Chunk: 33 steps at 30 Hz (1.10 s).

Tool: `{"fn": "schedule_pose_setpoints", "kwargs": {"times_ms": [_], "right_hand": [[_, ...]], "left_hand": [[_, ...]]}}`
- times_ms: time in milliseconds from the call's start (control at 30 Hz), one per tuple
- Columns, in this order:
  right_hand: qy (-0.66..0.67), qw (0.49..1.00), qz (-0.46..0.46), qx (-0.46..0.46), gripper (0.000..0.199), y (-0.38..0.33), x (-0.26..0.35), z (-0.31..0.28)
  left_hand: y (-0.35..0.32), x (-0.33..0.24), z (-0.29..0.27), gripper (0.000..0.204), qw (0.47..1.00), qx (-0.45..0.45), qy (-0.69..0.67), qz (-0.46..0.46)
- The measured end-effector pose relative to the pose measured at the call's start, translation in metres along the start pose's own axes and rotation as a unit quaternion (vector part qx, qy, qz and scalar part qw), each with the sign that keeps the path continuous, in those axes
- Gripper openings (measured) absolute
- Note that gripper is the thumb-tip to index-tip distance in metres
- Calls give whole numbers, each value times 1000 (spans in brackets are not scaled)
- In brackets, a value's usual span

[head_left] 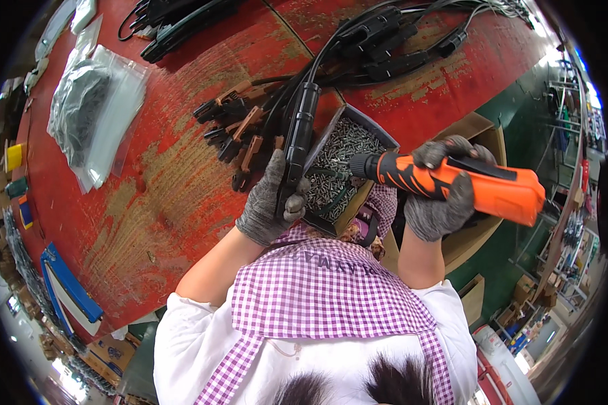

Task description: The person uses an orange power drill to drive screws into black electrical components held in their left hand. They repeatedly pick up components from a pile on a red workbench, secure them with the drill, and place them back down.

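My left hand [269, 202], in a grey knit glove, is closed around the lower end of a long black plastic cable housing [302, 121]. Black cable runs out of the housing's far end. In my gloved right hand [439, 209] is an orange and black electric screwdriver [496, 189], its nose turned left. The tip of the screwdriver reaches over an open box [378, 128] filled with small silver screws [351, 143]. This box stands between my hands, close to my apron. Left of the housing lie several black connectors with brown parts [248, 125].
More black cables and housings [378, 44] spread over the worn red table [169, 223]. Clear plastic bags [98, 115] lie at the left, dark parts [182, 27] at the far edge. A blue and white object [71, 290] sits at the near left; a cardboard box [476, 246] stands under my right arm.
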State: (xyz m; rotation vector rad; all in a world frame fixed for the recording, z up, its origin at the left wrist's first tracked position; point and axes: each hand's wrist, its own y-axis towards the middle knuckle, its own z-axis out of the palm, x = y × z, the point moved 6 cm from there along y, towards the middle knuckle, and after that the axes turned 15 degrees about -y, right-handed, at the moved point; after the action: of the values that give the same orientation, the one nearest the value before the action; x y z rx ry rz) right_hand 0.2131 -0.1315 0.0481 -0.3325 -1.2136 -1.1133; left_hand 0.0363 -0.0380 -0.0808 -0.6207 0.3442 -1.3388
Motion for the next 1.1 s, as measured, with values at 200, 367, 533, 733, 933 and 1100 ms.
{"fn": "schedule_pose_setpoints", "kwargs": {"times_ms": [200, 367, 533, 733, 933, 1100], "right_hand": [[-4, 998, -30, 58, 32, 8, 31, 29], [48, 994, -32, 91, 38, 7, 32, 44], [58, 993, -13, 106, 36, 5, 19, 56], [37, 996, -1, 85, 36, 1, 7, 54], [0, 989, 7, 147, 34, 2, 6, 68], [14, 962, -61, 265, 34, 4, 7, 96]], "left_hand": [[0, 0, -5, 40, 1000, -21, 11, 15], [3, 0, -10, 38, 1000, -18, 3, 4], [2, 1, -8, 29, 1000, 18, -13, -13], [1, 1, -5, 34, 1000, 12, -26, -10], [1, 0, -5, 23, 1000, -4, 18, 13], [1, -2, -2, 23, 997, -36, 54, 37]]}}
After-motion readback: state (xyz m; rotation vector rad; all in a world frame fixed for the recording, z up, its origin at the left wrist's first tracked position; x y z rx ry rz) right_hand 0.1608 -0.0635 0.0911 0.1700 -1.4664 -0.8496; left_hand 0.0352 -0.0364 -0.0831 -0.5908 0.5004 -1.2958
